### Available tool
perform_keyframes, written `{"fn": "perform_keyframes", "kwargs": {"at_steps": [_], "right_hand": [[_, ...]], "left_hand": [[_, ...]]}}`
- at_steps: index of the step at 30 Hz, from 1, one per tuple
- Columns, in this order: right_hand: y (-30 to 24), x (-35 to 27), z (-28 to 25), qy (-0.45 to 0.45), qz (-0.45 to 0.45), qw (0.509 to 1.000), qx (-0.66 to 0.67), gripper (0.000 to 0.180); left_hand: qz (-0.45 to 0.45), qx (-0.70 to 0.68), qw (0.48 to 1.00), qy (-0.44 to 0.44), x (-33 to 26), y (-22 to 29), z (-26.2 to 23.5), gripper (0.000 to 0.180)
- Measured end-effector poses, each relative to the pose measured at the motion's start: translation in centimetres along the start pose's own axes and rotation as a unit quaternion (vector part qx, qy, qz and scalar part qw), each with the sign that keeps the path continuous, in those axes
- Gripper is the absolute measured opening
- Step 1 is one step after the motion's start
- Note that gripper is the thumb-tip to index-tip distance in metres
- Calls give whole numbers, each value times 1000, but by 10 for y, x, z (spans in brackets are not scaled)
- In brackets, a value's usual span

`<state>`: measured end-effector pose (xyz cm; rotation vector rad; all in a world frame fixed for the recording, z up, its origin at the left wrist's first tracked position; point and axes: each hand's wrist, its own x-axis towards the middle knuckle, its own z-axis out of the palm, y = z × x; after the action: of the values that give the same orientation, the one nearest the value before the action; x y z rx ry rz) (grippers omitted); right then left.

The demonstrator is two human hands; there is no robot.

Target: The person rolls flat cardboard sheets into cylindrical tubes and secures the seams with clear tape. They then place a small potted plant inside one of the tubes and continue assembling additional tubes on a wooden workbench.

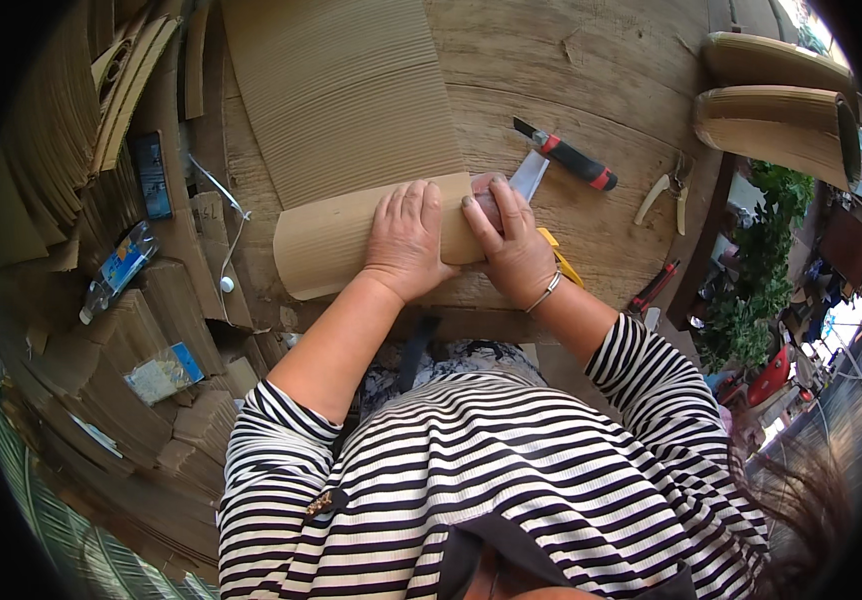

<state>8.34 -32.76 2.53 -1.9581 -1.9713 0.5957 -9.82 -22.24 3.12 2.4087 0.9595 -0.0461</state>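
Cardboard stacks: corrugated cardboard stacks [101, 330] fill the left edge of the frame, from upper left to lower left, with a blue packet [151, 175] and a plastic bottle [116, 270] lying among them.
White cord: a thin white cord [231, 230] hangs over the table's left edge, left of centre.
Corrugated sheet: a large corrugated sheet [341, 90] lies flat on the wooden table [571, 70], upper centre of the frame.
Cardboard roll: the near end of the sheet is curled into a cardboard roll [326, 245], at centre frame, lying crosswise on the table.
Left hand: the left hand [406, 240] lies palm down on the roll, fingers spread flat and pressing, not pinching.
Right hand: the right hand [511, 240] sits at the roll's right end, fingers curled and pressed onto it (a bracelet is on the wrist); what lies under the fingertips cannot be told.
Utility knife: a red and black utility knife [566, 155] lies on the table, just above and right of the right hand.
Yellow item: a yellow item [563, 262] shows beside the right wrist, mostly hidden.
Pliers: pale-handled pliers [666, 192] lie near the table's right edge.
Folded stacks: two folded cardboard stacks [771, 110] occupy the upper right.
Plants: green plants [761, 270] stand at right, below the table.
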Motion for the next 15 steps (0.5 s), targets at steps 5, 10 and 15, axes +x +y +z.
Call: {"fn": "perform_keyframes", "kwargs": {"at_steps": [5, 10, 15], "right_hand": [[-7, 21, -20, -106, 51, 993, 17, 89], [-4, 57, -40, -212, 91, 973, 14, 108], [7, 98, -52, -260, 85, 961, 48, 109]], "left_hand": [[0, -44, 998, -34, 16, -15, -5, 113], [-46, -57, 984, -163, 46, -24, -31, 110], [-58, -80, 961, -260, 82, -46, -40, 109]]}}
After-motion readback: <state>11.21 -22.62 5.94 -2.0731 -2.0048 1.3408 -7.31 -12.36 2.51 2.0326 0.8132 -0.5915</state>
